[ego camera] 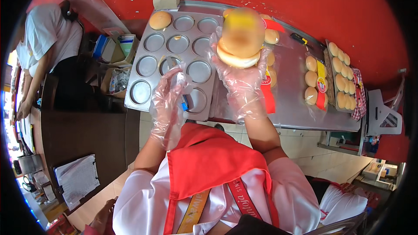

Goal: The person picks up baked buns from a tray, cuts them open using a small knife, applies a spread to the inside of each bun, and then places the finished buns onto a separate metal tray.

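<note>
My right hand (pixel 242 75), in a clear plastic glove, holds up a round bun (pixel 240 39) above the steel table. The bun looks split; its top is blurred and shows a yellow patch. My gloved left hand (pixel 171 93) is closed around a thin tool (pixel 185 103), perhaps a knife or cutter, with a grey blade above the fingers and a blue end below. Beneath that hand lies a metal bun pan (pixel 162 46) with rows of round wells. A single bun (pixel 160 20) sits in its far left well; crumbs dot the metal.
Bagged buns (pixel 271 36) lie behind and under my right hand, and another bag (pixel 316 81) further right. A tray of buns (pixel 343 75) stands at the steel table's (pixel 290 81) right end. A yellow-and-black cutter (pixel 299 39) rests near the wall. Another person (pixel 55 32) is at left.
</note>
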Tool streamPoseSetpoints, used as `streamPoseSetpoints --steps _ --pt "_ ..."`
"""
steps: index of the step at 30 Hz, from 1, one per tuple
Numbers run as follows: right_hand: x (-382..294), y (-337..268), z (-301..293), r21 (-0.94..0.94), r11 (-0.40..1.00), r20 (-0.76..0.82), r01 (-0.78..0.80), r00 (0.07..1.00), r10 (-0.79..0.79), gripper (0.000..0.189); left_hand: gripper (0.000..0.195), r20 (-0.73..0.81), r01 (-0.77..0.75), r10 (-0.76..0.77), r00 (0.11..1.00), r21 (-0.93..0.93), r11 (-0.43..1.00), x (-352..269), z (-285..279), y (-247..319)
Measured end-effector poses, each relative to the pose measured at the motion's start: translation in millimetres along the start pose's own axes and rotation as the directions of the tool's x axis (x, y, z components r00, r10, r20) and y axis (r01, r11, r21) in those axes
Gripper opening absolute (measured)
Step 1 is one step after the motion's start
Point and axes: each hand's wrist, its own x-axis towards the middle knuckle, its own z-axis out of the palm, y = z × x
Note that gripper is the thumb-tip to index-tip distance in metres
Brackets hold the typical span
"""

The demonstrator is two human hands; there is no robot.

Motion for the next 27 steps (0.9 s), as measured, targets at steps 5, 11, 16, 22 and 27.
streamPoseSetpoints --steps 5,11,16,22,27 --pt "-12 2 2 -0.244 0.948 -0.009 0.203 0.977 -0.212 0.069 0.055 0.37 -0.55 0.416 0.831 0.656 0.516 2 29 31" --pt "-35 9 3 -0.712 0.62 0.081 0.329 0.916 -0.393 0.053 0.06 0.54 -0.722 0.479 0.692 0.511 0.467 35 70 23" --pt "-71 -37 10 -0.434 0.895 -0.11 -0.103 0.992 0.061 0.065 0.05 0.323 -0.109 0.049 0.945 0.169 0.98 36 81 20" --pt "-118 -60 -10 -0.143 0.989 -0.068 0.024 0.997 -0.034 0.061 0.048 0.354 -0.063 -0.265 0.897 0.696 0.715 34 89 11" --pt "-206 -90 -33 -0.363 0.899 -0.222 0.246 0.914 -0.34 0.061 0.045 0.627 -0.505 0.068 0.776 0.552 0.663 -13 107 -17"
